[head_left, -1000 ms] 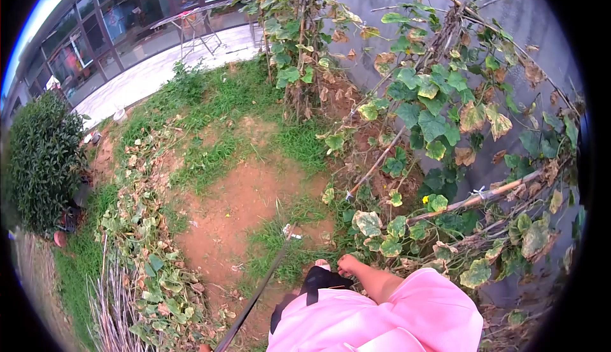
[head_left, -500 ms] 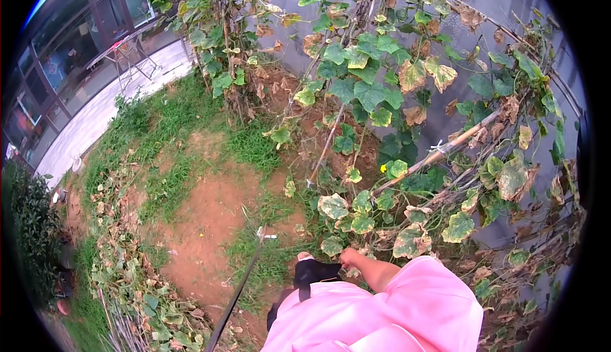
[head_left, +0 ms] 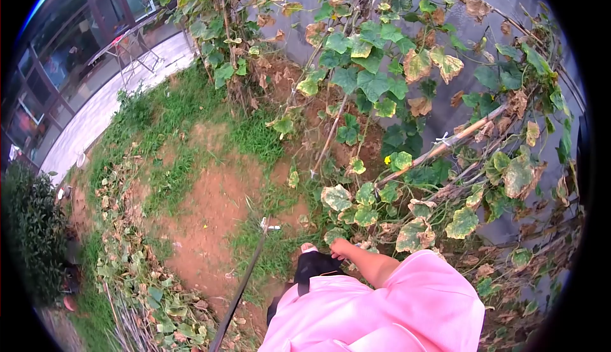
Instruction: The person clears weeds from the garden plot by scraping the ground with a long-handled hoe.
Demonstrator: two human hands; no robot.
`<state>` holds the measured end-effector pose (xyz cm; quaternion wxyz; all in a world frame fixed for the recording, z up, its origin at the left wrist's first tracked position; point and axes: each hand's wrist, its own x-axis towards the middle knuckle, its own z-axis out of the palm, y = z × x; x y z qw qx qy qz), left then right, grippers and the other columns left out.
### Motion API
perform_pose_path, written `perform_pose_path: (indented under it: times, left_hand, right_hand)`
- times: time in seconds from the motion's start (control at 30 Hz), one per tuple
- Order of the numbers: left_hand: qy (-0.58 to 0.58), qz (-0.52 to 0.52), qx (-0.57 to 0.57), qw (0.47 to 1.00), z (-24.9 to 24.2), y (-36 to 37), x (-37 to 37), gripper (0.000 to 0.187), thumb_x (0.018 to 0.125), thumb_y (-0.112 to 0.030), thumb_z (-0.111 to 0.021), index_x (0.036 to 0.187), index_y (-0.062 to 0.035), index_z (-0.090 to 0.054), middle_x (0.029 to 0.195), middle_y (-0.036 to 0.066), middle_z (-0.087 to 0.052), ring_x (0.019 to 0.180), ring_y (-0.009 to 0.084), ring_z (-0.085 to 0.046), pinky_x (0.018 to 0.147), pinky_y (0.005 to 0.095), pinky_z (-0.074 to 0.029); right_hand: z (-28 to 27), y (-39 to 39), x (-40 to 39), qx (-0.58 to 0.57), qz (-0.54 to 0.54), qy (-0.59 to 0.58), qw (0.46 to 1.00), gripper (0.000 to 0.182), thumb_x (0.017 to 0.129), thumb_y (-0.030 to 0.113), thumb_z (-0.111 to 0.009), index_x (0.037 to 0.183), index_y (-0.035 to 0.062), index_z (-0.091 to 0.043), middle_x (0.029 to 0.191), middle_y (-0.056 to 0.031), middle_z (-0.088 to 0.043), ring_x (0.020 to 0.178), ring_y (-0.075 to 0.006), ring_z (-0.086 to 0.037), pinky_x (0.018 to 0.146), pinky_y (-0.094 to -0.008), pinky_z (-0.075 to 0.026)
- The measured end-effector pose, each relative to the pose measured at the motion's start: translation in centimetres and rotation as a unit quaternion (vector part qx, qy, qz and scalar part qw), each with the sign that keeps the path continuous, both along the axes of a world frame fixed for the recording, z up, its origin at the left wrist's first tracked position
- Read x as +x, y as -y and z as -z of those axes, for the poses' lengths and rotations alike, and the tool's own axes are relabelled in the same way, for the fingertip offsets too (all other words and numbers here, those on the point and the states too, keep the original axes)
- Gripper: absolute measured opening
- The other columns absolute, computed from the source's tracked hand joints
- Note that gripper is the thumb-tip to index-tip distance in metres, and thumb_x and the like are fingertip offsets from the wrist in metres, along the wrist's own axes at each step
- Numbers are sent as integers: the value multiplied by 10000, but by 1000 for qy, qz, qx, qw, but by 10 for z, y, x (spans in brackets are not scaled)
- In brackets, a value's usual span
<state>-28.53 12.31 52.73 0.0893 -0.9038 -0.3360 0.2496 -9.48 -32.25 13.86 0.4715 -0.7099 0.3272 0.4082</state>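
The right grip (head_left: 339,249) hung low before the pink garment (head_left: 382,304), beside the black cloth (head_left: 315,266) over the leg. Its fingers appeared bent inward; whether they grasped anything could not be told. The left grip lay out of view. The long dark pole (head_left: 240,291) slanted to the left of the right grip, apart from it, and left the view at the bottom edge. Its pale end piece (head_left: 272,227) lay over the grass (head_left: 280,256), ahead and left of the grip, with a foot (head_left: 309,248) showing between the two.

Over the preceding second the view had swung toward the vines (head_left: 372,85), ahead and right of the grip, and the bush (head_left: 32,231), far to its left, had slid toward the border. The end piece had kept nearly the same place against the bare soil (head_left: 210,193), whereas the grip had drifted slightly inward. The change was therefore judged a turn of the wearer's view rather than a stroke of the pole, and the work in hand appeared paused. Contact between the grip and the mottled leaf (head_left: 335,235) just beyond it could not be told.
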Motion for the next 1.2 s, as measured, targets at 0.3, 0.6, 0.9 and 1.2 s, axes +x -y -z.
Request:
perform_pose_path:
  times: [0.3, 0.6, 0.9, 1.2]
  left_hand:
    - [5, 6, 30, 1000, 8, -3, -3, 425, 607, -380, -697, 898, -87, -598, 858, 163, -605, 743, 327, -624, 632, 434, -499]
    - [19, -1, 14, 1000, 8, -8, -5, 422, 610, -397, -701, 905, -108, -613, 832, 128, -639, 770, 301, -633, 668, 412, -501]
    - [20, -22, 1, 1000, 9, -5, -4, 389, 638, -351, -651, 894, -60, -622, 821, 161, -641, 782, 319, -630, 685, 419, -499]
    - [14, -16, 13, 1000, 23, -8, -23, 412, 661, -408, -646, 957, -125, -608, 866, 141, -640, 822, 314, -617, 704, 422, -488]
  right_hand:
    - [-13, 4, -2, -5, -1, -2, 1000, 199, 845, 194, -482, 970, 50, -542, 856, -86, -618, 631, -195, -621, 497, -346, -489]
    - [21, 25, -26, 9, 2, -23, 1000, 228, 852, 148, -445, 999, 1, -539, 885, -130, -621, 620, -230, -623, 457, -355, -472]
    - [16, -3, -11, 1, 8, -14, 1000, 217, 850, 170, -465, 1024, 51, -520, 928, -102, -619, 673, -210, -627, 508, -363, -493]
    - [4, -17, 2, -2, -17, -7, 1000, 214, 839, 170, -474, 1008, 57, -542, 889, -94, -624, 652, -194, -626, 508, -356, -504]
